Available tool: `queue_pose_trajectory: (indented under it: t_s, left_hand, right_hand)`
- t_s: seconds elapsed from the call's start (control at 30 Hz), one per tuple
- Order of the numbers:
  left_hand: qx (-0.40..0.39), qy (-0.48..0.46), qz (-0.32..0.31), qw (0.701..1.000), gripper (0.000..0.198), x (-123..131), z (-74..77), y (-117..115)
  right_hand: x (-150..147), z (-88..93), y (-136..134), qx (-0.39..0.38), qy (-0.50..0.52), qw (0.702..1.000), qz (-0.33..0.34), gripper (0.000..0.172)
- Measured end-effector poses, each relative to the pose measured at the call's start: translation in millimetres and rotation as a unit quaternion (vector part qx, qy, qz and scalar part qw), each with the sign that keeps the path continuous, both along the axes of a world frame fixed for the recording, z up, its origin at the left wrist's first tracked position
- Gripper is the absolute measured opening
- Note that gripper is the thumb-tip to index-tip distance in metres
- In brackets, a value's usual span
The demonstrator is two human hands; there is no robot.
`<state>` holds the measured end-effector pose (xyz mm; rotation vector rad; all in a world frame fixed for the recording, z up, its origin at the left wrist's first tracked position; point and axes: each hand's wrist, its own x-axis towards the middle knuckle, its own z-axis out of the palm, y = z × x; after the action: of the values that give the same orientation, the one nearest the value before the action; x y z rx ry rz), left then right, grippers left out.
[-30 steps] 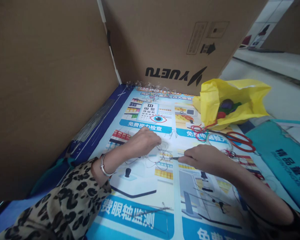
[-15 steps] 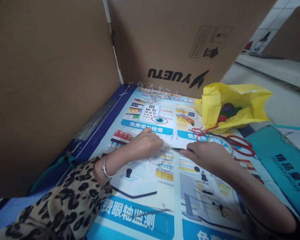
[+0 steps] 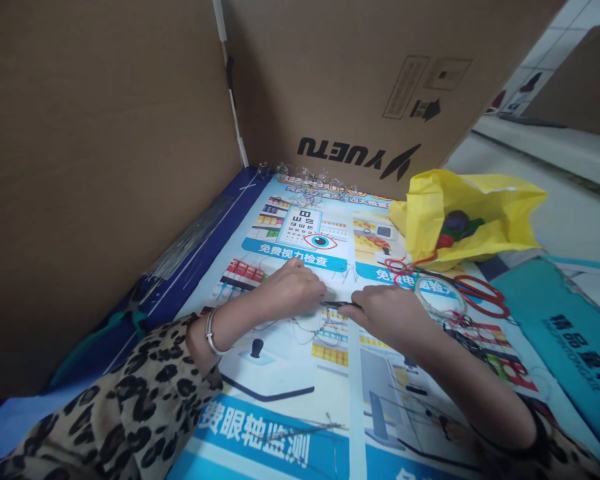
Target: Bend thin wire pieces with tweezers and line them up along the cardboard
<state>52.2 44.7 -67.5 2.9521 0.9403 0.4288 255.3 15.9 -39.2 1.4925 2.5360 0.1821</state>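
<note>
My left hand (image 3: 291, 291) is closed, fingers pinched on thin wire (image 3: 310, 327) that loops on the printed poster (image 3: 290, 373) under it. A silver bangle (image 3: 209, 331) sits on that wrist, above a leopard-print sleeve. My right hand (image 3: 387, 312) is closed on a thin dark tool (image 3: 337, 304), whose tip points left and meets the left fingertips. The two hands nearly touch over the middle of the poster.
Cardboard box walls (image 3: 105, 133) stand at the left and back. A yellow plastic bag (image 3: 467, 213) with coloured items lies at the right, red-handled scissors (image 3: 480, 293) and a clear spool (image 3: 439, 295) beside it. Straight wires (image 3: 190, 243) lie along the left wall; a teal bag (image 3: 570, 333) lies far right.
My right hand has slid left with the tool until its tip meets my left fingers. The left hand stayed roughly in place on the wire.
</note>
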Motion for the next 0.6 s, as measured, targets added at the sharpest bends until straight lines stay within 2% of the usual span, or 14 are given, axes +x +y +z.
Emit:
queue_pose_trajectory:
  t_s: [0.17,0.27,0.6]
  left_hand:
    - [-0.089,-0.093,0.032,0.991,0.019,-0.5,-6.3,1.3]
    - [-0.119,-0.118,0.041,0.985,0.016,-0.9,-11.4,3.4]
    - [-0.097,-0.067,0.070,0.991,0.017,1.4,-10.8,-1.8]
  right_hand:
    - [1.7,-9.0,-1.1,0.041,0.015,0.998,0.047,0.044]
    - [5.6,-12.9,-0.5,0.067,0.020,0.995,0.078,0.040]
    - [16.4,-24.9,8.4,0.093,0.039,0.986,0.132,0.042]
